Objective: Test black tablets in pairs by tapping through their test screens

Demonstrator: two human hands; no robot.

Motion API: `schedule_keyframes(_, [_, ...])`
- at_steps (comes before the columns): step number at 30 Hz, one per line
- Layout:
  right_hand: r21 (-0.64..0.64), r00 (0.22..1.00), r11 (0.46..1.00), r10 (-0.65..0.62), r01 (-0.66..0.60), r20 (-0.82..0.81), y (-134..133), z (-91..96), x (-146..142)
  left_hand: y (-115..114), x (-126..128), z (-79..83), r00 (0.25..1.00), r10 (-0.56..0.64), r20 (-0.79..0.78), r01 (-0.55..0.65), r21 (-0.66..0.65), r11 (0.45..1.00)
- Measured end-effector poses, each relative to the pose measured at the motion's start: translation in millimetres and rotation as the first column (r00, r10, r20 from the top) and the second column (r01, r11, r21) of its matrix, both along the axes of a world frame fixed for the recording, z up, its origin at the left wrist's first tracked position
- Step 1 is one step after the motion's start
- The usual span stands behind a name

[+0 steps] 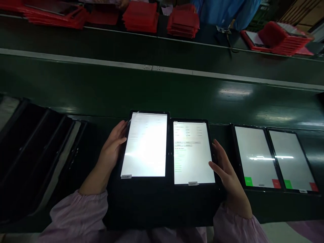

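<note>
Two tablets with lit white screens are side by side in front of me. My left hand (112, 148) grips the outer edge of the left tablet (145, 145), thumb on the front bezel and fingers behind. With my right hand (225, 168) I grip the outer edge of the right tablet (193, 162) the same way. Lines of text, check boxes and green entries fill the right tablet's screen; the left one is mostly blank with faint marks. A small label sits at the bottom of each. The fingers behind both tablets are partly hidden.
Two more lit tablets, one (257, 155) beside another (291, 158), lie to the right with green and red corner squares. Dark upright items (37, 145) are racked at left. Across the green conveyor (152, 89) are red sleeve stacks (140, 17) and a person in blue (225, 13).
</note>
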State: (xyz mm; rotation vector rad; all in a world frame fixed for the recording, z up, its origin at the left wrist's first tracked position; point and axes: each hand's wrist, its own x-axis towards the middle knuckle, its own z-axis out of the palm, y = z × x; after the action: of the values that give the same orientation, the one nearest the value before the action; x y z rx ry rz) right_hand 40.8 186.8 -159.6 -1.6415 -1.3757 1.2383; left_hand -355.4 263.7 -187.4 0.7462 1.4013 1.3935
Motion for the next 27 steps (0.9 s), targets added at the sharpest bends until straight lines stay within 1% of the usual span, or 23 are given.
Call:
schedule_keyframes(4, [0.041,0.999,0.999,0.030,-0.032,0.035,0,-6.7,5,-2,6,3.2,0.997,-0.027,-0.067,0.029,0.022,0.999])
schedule_keyframes(8, [0.092,0.994,0.993,0.069,-0.076,0.080,-3,-9.6,12,-2,7,2.9,0.996,-0.027,-0.081,0.029,0.024,0.999])
schedule_keyframes(11, [0.126,0.973,0.981,0.121,-0.147,0.197,-12,-8.2,14,-2,5,1.4,0.993,-0.064,-0.103,0.066,0.015,0.998])
schedule_keyframes(14, [0.140,0.914,0.958,0.185,-0.250,0.360,-26,-7.2,11,-8,2,-1.7,0.990,-0.092,-0.109,0.091,-0.008,0.996])
schedule_keyframes(16, [0.154,0.886,0.954,0.171,-0.259,0.432,-35,-7.9,6,-20,0,-3.9,0.984,-0.104,-0.146,0.101,-0.024,0.995])
schedule_keyframes(19, [0.176,0.890,0.969,0.077,-0.172,0.450,-38,-10.1,-2,-52,-5,-5.3,0.946,-0.192,-0.261,0.180,-0.070,0.981])
schedule_keyframes(21, [0.179,0.912,0.981,-0.004,-0.075,0.409,-35,-11.3,-6,-77,-8,-4.6,0.891,-0.286,-0.353,0.245,-0.156,0.957])
schedule_keyframes(23, [0.170,0.929,0.985,-0.056,-0.007,0.365,-30,-11.4,-9,-97,-10,-3.1,0.822,-0.366,-0.435,0.285,-0.241,0.927])
schedule_keyframes(25, [0.172,0.935,0.985,-0.068,0.008,0.348,-27,-10.2,-12,-108,-8,-1.6,0.762,-0.403,-0.507,0.300,-0.275,0.913])
schedule_keyframes(27, [0.186,0.932,0.983,-0.056,-0.012,0.358,-26,-7.6,-14,-111,-4,-0.6,0.735,-0.399,-0.549,0.296,-0.269,0.916])
